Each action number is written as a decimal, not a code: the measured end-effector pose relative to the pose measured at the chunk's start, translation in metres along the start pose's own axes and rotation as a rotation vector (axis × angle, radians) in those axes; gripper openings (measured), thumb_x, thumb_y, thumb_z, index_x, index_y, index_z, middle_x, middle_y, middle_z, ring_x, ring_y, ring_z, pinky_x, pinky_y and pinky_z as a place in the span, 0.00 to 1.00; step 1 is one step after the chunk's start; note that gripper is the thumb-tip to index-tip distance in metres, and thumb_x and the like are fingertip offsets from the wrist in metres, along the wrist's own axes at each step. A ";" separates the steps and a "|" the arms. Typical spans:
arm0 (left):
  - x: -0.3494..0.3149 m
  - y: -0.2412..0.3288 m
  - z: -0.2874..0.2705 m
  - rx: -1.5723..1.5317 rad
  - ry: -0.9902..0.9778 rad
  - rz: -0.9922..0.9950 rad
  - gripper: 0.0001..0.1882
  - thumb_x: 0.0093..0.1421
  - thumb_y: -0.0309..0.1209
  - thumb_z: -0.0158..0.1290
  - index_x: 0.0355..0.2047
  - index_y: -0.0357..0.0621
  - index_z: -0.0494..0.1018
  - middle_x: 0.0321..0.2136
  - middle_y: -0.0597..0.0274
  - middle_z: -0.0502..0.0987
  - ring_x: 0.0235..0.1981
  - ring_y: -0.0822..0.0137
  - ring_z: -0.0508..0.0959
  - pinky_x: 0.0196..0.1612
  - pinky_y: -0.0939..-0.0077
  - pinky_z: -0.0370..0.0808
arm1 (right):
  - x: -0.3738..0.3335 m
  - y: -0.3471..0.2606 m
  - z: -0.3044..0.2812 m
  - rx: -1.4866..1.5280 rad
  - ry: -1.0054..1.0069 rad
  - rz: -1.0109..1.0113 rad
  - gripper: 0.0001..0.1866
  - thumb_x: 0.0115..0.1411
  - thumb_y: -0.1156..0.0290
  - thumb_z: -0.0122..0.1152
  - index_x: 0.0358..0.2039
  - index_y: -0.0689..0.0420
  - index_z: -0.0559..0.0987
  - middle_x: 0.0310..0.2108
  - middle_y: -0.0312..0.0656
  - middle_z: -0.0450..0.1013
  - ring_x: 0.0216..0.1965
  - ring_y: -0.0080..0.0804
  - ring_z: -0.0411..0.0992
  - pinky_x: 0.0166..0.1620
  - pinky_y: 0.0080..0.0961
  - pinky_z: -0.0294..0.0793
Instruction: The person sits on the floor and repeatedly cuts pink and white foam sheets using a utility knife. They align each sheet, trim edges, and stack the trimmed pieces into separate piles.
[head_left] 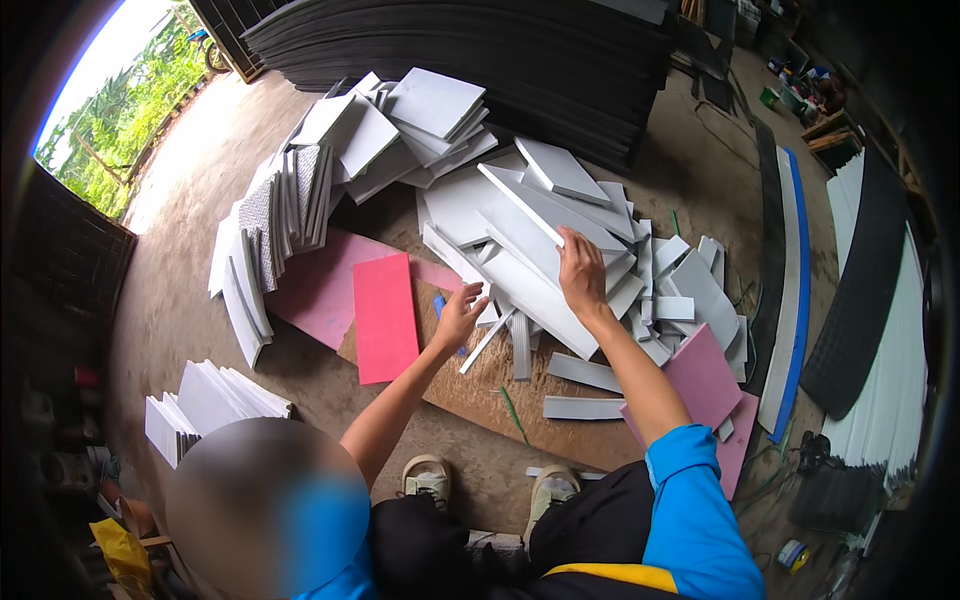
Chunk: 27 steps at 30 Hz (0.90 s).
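Note:
My right hand [582,270] is over the middle of a loose heap of white foam boards. Its fingers are bent over the long edge of a white foam board [535,195], which lies tilted on the heap. Lower and to the left, my left hand [461,314] is held with fingers apart and nothing visible in it. Beside its fingertips are narrow white strips [455,255]. A red rectangular sheet [386,318] lies flat to the left of that hand. A small blue object [438,305] rests just behind my left wrist, partly hidden.
Stacked grey-white pieces [300,195] curve around the left side of the heap. Another white stack [215,395] stands at lower left. Pink sheets [700,375] lie near my right forearm. Behind everything is a tall pile of black sheets [460,60]. A wooden board [480,410] lies underneath.

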<state>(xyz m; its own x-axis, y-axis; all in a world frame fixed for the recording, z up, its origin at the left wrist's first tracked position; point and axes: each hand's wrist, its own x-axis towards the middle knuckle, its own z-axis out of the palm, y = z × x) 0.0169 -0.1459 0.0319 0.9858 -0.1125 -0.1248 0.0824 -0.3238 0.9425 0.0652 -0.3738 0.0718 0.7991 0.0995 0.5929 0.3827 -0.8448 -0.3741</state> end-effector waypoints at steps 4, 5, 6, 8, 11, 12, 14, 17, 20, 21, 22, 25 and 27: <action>-0.001 0.014 -0.019 -0.308 0.081 -0.107 0.24 0.63 0.42 0.45 0.54 0.40 0.62 0.49 0.51 0.70 0.52 0.59 0.69 0.55 0.63 0.63 | 0.062 -0.006 -0.067 0.233 0.268 0.111 0.09 0.63 0.74 0.43 0.43 0.60 0.68 0.37 0.50 0.70 0.40 0.48 0.68 0.42 0.39 0.66; -0.003 0.020 -0.024 -0.377 0.102 -0.131 0.25 0.64 0.44 0.42 0.55 0.41 0.61 0.49 0.52 0.70 0.52 0.60 0.69 0.56 0.62 0.61 | 0.070 -0.010 -0.083 0.301 0.323 0.134 0.10 0.65 0.71 0.40 0.43 0.60 0.68 0.37 0.48 0.70 0.40 0.44 0.69 0.43 0.35 0.66; -0.004 0.027 -0.032 -0.404 0.089 -0.110 0.28 0.64 0.47 0.40 0.58 0.42 0.56 0.53 0.52 0.67 0.55 0.60 0.66 0.57 0.59 0.58 | 0.078 -0.017 -0.103 0.390 0.355 0.177 0.11 0.65 0.69 0.40 0.42 0.60 0.69 0.37 0.46 0.70 0.40 0.41 0.69 0.44 0.32 0.66; -0.006 0.041 -0.048 -0.472 0.172 -0.078 0.30 0.64 0.49 0.40 0.60 0.45 0.52 0.57 0.52 0.59 0.58 0.58 0.61 0.59 0.58 0.56 | 0.088 -0.024 -0.131 0.563 0.403 0.240 0.12 0.65 0.67 0.40 0.41 0.59 0.70 0.36 0.42 0.69 0.39 0.33 0.68 0.44 0.26 0.65; -0.018 0.068 -0.076 -0.395 0.193 0.177 0.35 0.61 0.46 0.47 0.62 0.50 0.46 0.61 0.52 0.52 0.62 0.56 0.54 0.61 0.56 0.53 | 0.094 -0.028 -0.157 0.960 0.425 0.383 0.11 0.63 0.67 0.42 0.40 0.56 0.72 0.36 0.35 0.68 0.38 0.23 0.65 0.44 0.19 0.62; -0.023 0.082 -0.082 -0.338 0.185 0.270 0.36 0.60 0.45 0.49 0.62 0.48 0.46 0.61 0.52 0.52 0.61 0.57 0.55 0.60 0.56 0.54 | 0.094 -0.032 -0.163 1.071 0.444 0.402 0.11 0.62 0.67 0.43 0.39 0.55 0.73 0.36 0.35 0.68 0.38 0.23 0.65 0.44 0.19 0.63; -0.039 0.108 -0.097 -0.185 0.238 0.445 0.35 0.57 0.40 0.55 0.60 0.45 0.52 0.56 0.53 0.60 0.57 0.60 0.63 0.57 0.64 0.59 | 0.088 -0.044 -0.163 1.315 0.432 0.441 0.11 0.58 0.66 0.44 0.38 0.54 0.73 0.34 0.34 0.67 0.38 0.24 0.65 0.43 0.19 0.63; -0.066 0.144 -0.118 -0.128 0.176 0.490 0.26 0.57 0.35 0.55 0.54 0.41 0.61 0.47 0.54 0.71 0.49 0.63 0.71 0.52 0.74 0.65 | 0.083 -0.059 -0.152 1.389 0.450 0.533 0.12 0.57 0.65 0.45 0.37 0.54 0.73 0.33 0.34 0.67 0.39 0.25 0.65 0.43 0.20 0.63; -0.088 0.151 -0.132 -0.042 0.383 0.464 0.12 0.57 0.29 0.54 0.38 0.36 0.67 0.37 0.56 0.75 0.40 0.63 0.75 0.42 0.74 0.69 | 0.079 -0.057 -0.124 1.295 0.297 0.730 0.21 0.57 0.55 0.49 0.45 0.56 0.69 0.40 0.37 0.65 0.41 0.29 0.65 0.45 0.27 0.64; -0.097 0.150 -0.136 0.034 0.457 0.421 0.10 0.57 0.28 0.54 0.36 0.36 0.68 0.36 0.56 0.75 0.40 0.63 0.75 0.41 0.73 0.69 | 0.077 -0.062 -0.121 1.216 0.234 0.826 0.24 0.57 0.53 0.49 0.48 0.56 0.67 0.42 0.38 0.64 0.42 0.31 0.65 0.46 0.29 0.64; -0.104 0.140 -0.145 0.160 0.580 0.511 0.08 0.55 0.26 0.55 0.33 0.37 0.69 0.33 0.57 0.74 0.37 0.67 0.74 0.35 0.73 0.71 | 0.074 -0.091 -0.119 1.228 0.144 1.003 0.29 0.57 0.50 0.49 0.52 0.57 0.63 0.46 0.43 0.65 0.47 0.36 0.65 0.50 0.35 0.64; -0.135 0.122 -0.157 0.493 0.741 0.809 0.10 0.50 0.26 0.56 0.33 0.40 0.70 0.34 0.59 0.74 0.37 0.61 0.73 0.36 0.72 0.70 | 0.041 -0.156 -0.119 1.668 -0.293 1.264 0.41 0.56 0.40 0.49 0.59 0.58 0.54 0.55 0.54 0.61 0.56 0.48 0.62 0.58 0.47 0.59; -0.147 0.105 -0.153 0.672 0.688 0.893 0.11 0.48 0.28 0.56 0.34 0.47 0.71 0.35 0.65 0.73 0.42 0.65 0.71 0.47 0.66 0.61 | 0.022 -0.141 -0.101 1.863 -0.675 0.911 0.43 0.55 0.38 0.49 0.58 0.61 0.56 0.55 0.53 0.60 0.54 0.46 0.64 0.56 0.48 0.62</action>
<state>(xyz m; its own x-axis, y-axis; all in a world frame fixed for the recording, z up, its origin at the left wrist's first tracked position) -0.0972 -0.0196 0.1964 0.5512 -0.0959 0.8288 -0.5252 -0.8118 0.2554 -0.0180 -0.3051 0.2096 0.8090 0.5478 -0.2132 -0.5374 0.5423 -0.6459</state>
